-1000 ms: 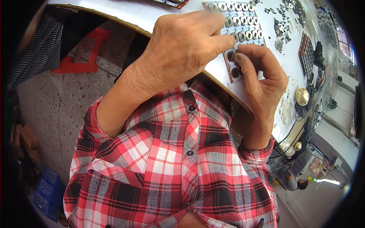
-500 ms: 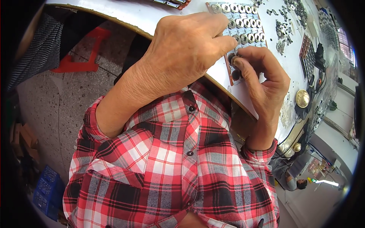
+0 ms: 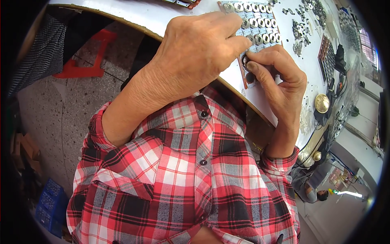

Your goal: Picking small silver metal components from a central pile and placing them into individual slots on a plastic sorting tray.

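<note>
A circuit board panel lies on the white table, carrying rows of round silver battery holders. Over its left side is my left hand, with the fingers bent and closed together; whatever is between the fingertips is hidden from this view. At the panel's near end, my right hand pinches a small dark disc with a shiny rim between thumb and forefinger. The disc is against the panel or just above it; I cannot tell which. Beside the thumb, another dark round piece sits on the panel.
Loose small metal parts are scattered to the panel's right. Farther right stands a reddish panel of dark pieces, near cables and a round brass-coloured knob. Another board stack lies at the far edge. A red stool stands left.
My right hand has shifted slightly left along with the disc, which now shows its rim more clearly. The left hand stays almost where it was.
</note>
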The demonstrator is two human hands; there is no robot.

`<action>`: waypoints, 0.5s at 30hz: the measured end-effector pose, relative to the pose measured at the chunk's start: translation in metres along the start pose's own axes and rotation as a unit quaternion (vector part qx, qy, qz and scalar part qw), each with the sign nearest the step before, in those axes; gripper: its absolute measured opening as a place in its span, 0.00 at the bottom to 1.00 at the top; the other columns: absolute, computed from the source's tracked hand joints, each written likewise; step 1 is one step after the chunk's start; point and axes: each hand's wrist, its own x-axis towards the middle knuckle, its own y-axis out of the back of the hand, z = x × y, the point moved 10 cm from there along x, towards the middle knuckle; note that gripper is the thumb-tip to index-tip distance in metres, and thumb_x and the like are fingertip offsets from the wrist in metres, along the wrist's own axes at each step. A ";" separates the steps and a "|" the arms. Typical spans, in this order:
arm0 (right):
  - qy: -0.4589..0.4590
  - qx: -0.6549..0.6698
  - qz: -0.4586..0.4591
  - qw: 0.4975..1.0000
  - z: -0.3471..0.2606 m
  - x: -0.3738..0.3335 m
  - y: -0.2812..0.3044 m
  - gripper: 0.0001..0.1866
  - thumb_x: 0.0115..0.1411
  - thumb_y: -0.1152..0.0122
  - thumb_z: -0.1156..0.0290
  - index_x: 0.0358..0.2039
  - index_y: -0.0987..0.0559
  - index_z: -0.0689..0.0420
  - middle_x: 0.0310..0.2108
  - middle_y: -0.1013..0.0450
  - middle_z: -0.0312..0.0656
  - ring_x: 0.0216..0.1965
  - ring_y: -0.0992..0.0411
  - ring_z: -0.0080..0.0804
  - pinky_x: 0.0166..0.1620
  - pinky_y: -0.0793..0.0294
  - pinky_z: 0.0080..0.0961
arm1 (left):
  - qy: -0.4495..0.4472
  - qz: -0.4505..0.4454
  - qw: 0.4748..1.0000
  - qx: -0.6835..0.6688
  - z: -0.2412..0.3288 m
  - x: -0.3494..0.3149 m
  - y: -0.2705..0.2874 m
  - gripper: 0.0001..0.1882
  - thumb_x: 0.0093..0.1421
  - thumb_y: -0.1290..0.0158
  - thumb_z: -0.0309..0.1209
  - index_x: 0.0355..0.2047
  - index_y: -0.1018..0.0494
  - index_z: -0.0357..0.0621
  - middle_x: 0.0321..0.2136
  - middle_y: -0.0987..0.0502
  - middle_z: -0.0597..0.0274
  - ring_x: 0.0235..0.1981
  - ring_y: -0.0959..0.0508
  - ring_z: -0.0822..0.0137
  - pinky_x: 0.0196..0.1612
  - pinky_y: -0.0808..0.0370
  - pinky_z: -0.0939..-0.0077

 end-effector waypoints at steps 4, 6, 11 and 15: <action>-0.012 0.011 0.019 1.000 0.004 -0.002 0.001 0.08 0.58 0.33 0.86 0.38 0.14 0.64 0.31 0.24 0.36 0.33 0.26 0.20 0.37 0.28 0.18 | 0.000 0.005 1.000 0.001 0.000 -0.001 0.001 0.13 0.52 0.35 0.25 0.40 0.16 0.47 0.28 0.25 0.64 0.28 0.20 0.62 0.27 0.25 0.66; -0.013 0.018 0.025 0.999 0.004 -0.002 0.002 0.08 0.58 0.33 0.86 0.38 0.14 0.64 0.31 0.23 0.36 0.33 0.26 0.20 0.37 0.28 0.18 | -0.003 0.008 1.000 0.002 -0.008 0.003 -0.004 0.13 0.53 0.35 0.25 0.40 0.16 0.48 0.28 0.25 0.64 0.28 0.20 0.62 0.28 0.24 0.67; -0.014 0.002 0.006 1.000 0.002 -0.002 0.002 0.08 0.60 0.31 0.85 0.40 0.14 0.65 0.35 0.22 0.37 0.37 0.26 0.21 0.40 0.28 0.19 | -0.239 0.211 0.939 0.129 0.022 -0.009 0.018 0.08 0.59 0.44 0.26 0.38 0.21 0.36 0.27 0.29 0.58 0.27 0.22 0.62 0.25 0.27 0.70; -0.001 0.000 -0.037 0.999 0.002 0.004 0.002 0.08 0.60 0.30 0.84 0.40 0.13 0.65 0.34 0.22 0.37 0.36 0.26 0.21 0.39 0.28 0.19 | -0.002 0.009 1.000 0.002 0.001 0.000 0.000 0.13 0.53 0.35 0.25 0.40 0.16 0.48 0.28 0.25 0.64 0.28 0.19 0.61 0.28 0.24 0.67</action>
